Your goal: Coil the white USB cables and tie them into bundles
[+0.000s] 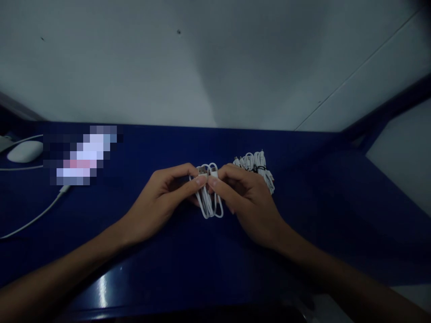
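Note:
Between both hands a white USB cable (208,204) is held, folded into several long loops, with its plug ends side by side at the top. My left hand (164,190) pinches it from the left, thumb and forefinger near the metal USB plug (202,171). From the right, my right hand (247,193) grips the bundle, its thumb tip close to the left thumb. Just behind the right hand lies a pile of similar white cables (259,163), bundled and bound with dark ties; the hand hides part of it.
The blue tabletop (188,269) meets a pale wall (141,67) at the back. On the left lie a white computer mouse (26,151) and a lit, blurred-out device (89,154) with a white charging cord (37,219) plugged in. A blue frame borders the right side.

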A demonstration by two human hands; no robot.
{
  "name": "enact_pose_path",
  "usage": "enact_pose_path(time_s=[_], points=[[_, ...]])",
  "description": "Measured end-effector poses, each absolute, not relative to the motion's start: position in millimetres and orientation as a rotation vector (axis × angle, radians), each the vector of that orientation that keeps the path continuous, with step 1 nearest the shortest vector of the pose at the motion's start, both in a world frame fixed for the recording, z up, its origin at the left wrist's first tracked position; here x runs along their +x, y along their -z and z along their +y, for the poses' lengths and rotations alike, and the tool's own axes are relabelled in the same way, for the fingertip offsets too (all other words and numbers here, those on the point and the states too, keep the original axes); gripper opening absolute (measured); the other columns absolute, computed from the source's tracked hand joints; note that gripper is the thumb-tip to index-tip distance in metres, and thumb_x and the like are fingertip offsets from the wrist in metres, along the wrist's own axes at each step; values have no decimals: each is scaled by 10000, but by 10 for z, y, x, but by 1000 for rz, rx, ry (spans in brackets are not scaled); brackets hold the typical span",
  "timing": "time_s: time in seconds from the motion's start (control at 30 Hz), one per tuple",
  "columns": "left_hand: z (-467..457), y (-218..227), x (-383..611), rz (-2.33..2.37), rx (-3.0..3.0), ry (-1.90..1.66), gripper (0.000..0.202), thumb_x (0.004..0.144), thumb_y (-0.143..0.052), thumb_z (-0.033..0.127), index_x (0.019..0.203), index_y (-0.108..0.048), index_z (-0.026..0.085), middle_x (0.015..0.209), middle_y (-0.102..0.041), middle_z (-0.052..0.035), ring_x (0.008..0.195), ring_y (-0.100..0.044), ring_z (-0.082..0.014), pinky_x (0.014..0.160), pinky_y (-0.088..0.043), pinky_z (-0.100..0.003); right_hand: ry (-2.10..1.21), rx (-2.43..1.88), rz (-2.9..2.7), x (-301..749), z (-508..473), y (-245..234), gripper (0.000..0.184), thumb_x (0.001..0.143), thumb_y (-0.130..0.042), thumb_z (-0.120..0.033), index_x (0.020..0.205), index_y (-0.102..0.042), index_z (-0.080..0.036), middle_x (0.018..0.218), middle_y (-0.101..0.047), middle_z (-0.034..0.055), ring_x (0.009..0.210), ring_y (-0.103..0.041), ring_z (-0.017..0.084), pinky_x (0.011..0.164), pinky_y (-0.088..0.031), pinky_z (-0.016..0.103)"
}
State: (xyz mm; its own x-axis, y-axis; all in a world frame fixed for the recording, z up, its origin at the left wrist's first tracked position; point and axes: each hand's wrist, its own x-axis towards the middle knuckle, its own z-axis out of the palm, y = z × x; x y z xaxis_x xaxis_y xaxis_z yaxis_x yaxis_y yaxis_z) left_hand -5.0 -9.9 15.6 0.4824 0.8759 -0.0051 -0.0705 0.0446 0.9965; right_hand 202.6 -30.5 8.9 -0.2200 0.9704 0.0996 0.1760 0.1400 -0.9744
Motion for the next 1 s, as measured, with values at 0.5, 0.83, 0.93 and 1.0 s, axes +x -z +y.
enact_pose_path(time_s=[0.5,0.83,0.93,1.0], points=[[-75,-129,-48,796,1315,-833,113,1047,-751,236,1042,-862,212,921,-789,-5,870,-767,-130,820,-634,-190,-1139,-1168,-1604,2018,-305,-78,275,1078,-670,-311,820,-700,-223,799,-595,-21,724,-548,146,678,-447,329],[-97,-134,-54,793,1319,-826,118,1050,-735,197,1005,-844,199,917,-796,-10,857,-764,-122,806,-616,-173,-1138,-1170,-1597,2025,-311,-69,274,1077,-671,-333,827,-701,-225,813,-608,-14,743,-570,158,699,-466,344],[-99,-141,-43,788,1311,-828,131,1048,-732,183,963,-830,195,901,-790,-5,843,-761,-117,793,-607,-162,-1131,-1172,-1596,2022,-308,-67,266,1073,-671,-325,826,-696,-227,812,-606,-12,736,-564,158,688,-458,341],[-94,-146,-41,788,1306,-833,138,1044,-735,182,938,-821,191,883,-783,-2,832,-758,-114,781,-601,-156,-1136,-1175,-1600,2021,-302,-69,261,1070,-669,-320,826,-695,-230,810,-608,-11,733,-562,159,682,-455,340]])
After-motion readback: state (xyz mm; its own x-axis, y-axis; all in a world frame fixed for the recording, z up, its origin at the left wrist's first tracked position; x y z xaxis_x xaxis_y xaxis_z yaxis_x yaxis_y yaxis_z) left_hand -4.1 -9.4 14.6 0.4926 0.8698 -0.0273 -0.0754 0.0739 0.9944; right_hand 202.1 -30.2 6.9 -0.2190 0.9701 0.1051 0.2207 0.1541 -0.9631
